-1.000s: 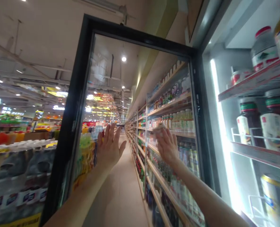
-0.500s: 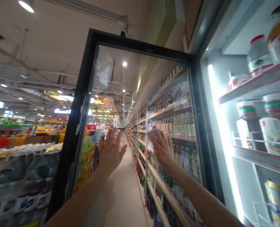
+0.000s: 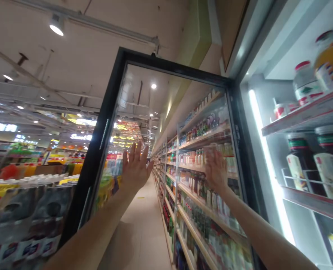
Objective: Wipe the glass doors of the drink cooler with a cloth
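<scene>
In front of me a black-framed glass door stands swung open. My left hand lies flat against the glass with its fingers spread, holding nothing. On the right part of the pane is my right hand, smeared by motion. A pale cloth, blurred and hard to make out, shows under its fingertips and is pressed to the glass. Through the pane, shelves of bottles are visible behind both hands.
To the right is the lit cooler, with bottles on a wire shelf and dark green-capped bottles below. Stacked packs of bottles stand at the left. A pale aisle floor runs ahead beside long shelving.
My right hand has slid right across the glass, toward the hinge side. My left hand stays on the pane. The view has tilted up slightly.
</scene>
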A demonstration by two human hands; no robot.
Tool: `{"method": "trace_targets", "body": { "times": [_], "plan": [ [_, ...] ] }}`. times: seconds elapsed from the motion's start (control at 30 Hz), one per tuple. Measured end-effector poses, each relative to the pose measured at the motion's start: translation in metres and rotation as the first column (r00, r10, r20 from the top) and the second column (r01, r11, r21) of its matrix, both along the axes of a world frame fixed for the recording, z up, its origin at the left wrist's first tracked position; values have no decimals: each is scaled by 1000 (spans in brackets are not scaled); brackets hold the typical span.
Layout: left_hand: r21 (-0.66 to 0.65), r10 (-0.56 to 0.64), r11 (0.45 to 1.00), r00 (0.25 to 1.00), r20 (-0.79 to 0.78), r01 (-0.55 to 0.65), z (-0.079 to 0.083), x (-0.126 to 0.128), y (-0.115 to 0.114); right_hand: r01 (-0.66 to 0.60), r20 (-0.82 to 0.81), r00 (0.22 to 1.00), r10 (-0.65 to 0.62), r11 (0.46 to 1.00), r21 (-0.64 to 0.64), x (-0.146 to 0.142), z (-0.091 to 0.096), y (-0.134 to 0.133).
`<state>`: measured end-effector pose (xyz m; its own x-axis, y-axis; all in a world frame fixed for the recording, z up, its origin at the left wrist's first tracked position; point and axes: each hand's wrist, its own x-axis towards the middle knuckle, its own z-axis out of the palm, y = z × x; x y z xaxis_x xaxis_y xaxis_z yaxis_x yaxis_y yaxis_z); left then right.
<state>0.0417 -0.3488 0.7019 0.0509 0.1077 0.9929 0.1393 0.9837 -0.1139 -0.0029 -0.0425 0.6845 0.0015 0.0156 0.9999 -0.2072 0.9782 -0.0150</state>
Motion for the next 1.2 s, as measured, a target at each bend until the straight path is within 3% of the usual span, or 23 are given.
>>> {"method": "trace_targets", "body": {
  "times": [0.07, 0.13, 0.2, 0.27, 0.33, 0.37, 0.4, 0.43, 0.5, 0.57, 0.67, 0.73, 0.77, 0.83, 0.9, 0.93, 0.97, 1.0, 1.07, 1.1, 1.13, 1.2],
  "plan": [
    [-1, 20, 1000, 1000, -5, -20, -1, 1, 1, -1, 6, 1000, 4, 936, -351, -5, 22, 21],
    [-3, 35, 999, 999, -11, -35, -1, 1, 1, -29, 2, 999, 34, 884, -467, -6, 41, 17],
    [-5, 40, 999, 999, -23, -40, -1, -1, 0, -70, -16, 998, 68, 944, -321, -3, 52, -12],
    [-10, 35, 999, 999, -38, -35, -1, -4, -2, -96, -25, 995, 96, 995, 20, 1, 53, -49],
    [-12, 17, 1000, 999, -47, -18, -1, -6, -4, -96, -18, 994, 109, 933, 347, 4, 48, -73],
    [-13, 9, 1000, 999, -47, -10, -1, -7, -4, -93, -11, 994, 108, 906, 414, 4, 46, -74],
    [-13, 5, 1000, 999, -42, -5, -1, -8, -5, -91, -7, 995, 102, 913, 398, 4, 44, -68],
    [-12, 4, 1000, 999, -38, -4, -2, -8, -5, -88, -4, 996, 94, 950, 299, 3, 43, -54],
    [-13, 9, 1000, 999, -36, -10, -2, -8, -4, -71, -1, 997, 71, 997, -42, 1, 42, -13],
    [-12, 14, 1000, 999, -38, -14, -2, -7, -2, -50, 10, 998, 56, 952, -300, 0, 46, 27],
    [-7, 3, 1000, 999, -46, -3, -2, -6, -1, -43, 17, 998, 54, 924, -380, 0, 53, 46],
    [-9, -13, 1000, 999, -45, 13, -2, -6, -1, -54, 20, 998, 63, 954, -296, 1, 56, 21],
    [-10, -19, 1000, 999, -43, 18, -2, -6, -2, -63, 17, 998, 68, 980, -191, 2, 54, 0],
    [-10, -21, 1000, 999, -35, 21, -1, -6, -3, -83, 7, 997, 83, 984, 158, 6, 47, -47],
    [-4, -15, 1000, 1000, -23, 15, -1, -7, -4, -92, 7, 995, 104, 848, 522, 9, 36, -83],
    [-1, -12, 1000, 1000, -18, 12, -1, -7, -4, -92, 7, 994, 111, 785, 613, 10, 33, -92],
    [0, -11, 1000, 1000, -15, 11, -1, -7, -4, -89, 3, 994, 112, 773, 628, 10, 31, -93],
    [1, -9, 1000, 1000, -12, 9, -2, -8, -4, -85, -10, 994, 110, 821, 564, 9, 32, -87],
    [2, 1, 1000, 1000, -14, -1, -2, -7, -3, -83, -63, 993, 99, 972, 219, 5, 41, -61],
    [4, 8, 1000, 1000, -20, -8, -3, -7, -2, -89, -88, 992, 90, 996, 10, 2, 48, -48],
    [6, 15, 1000, 1000, -24, -15, -3, -6, -2, -96, -102, 992, 80, 982, -160, 0, 55, -37],
    [9, 24, 1000, 999, -23, -23, -3, -5, -1, -100, -92, 993, 76, 953, -287, -1, 65, -35]
  ]
}}
